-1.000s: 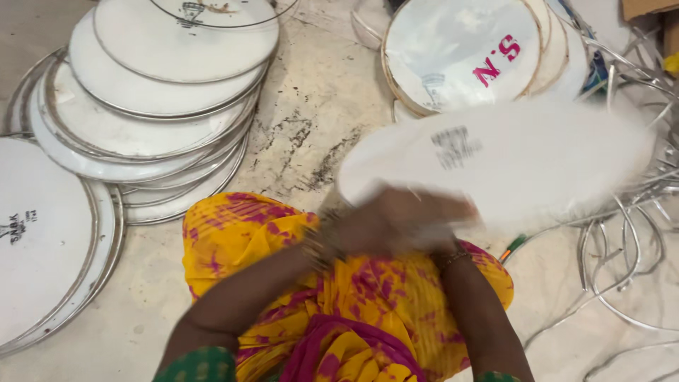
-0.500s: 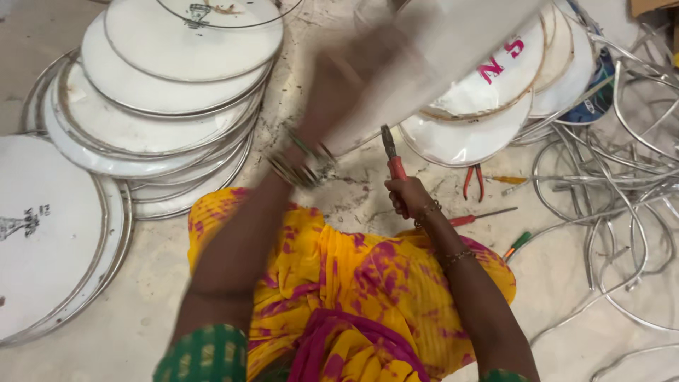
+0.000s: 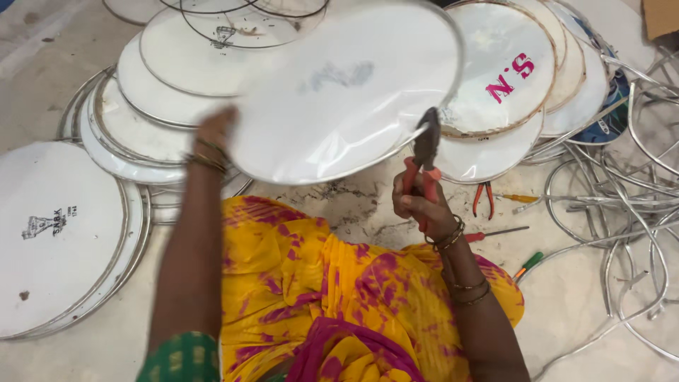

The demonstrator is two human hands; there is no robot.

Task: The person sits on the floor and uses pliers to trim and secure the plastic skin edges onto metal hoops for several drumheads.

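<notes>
Left hand [image 3: 216, 131] motion-blurred, fingers hidden behind white disc [image 3: 346, 92]. Disc's printed mark smeared, unreadable. Plier [image 3: 426, 152] tips overlap disc rim at 4 o'clock; grip unclear. Wire hoops [image 3: 636, 212] cut off at 3 o'clock edge.

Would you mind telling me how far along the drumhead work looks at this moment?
Looks done: stacks of hooped white drumheads lie at left and upper right. In hand: the left hand holds up a white drumhead while the right hand puts red-handled pliers to its rim. Possibly left: a tangle of bare metal hoops lies at right.
</notes>
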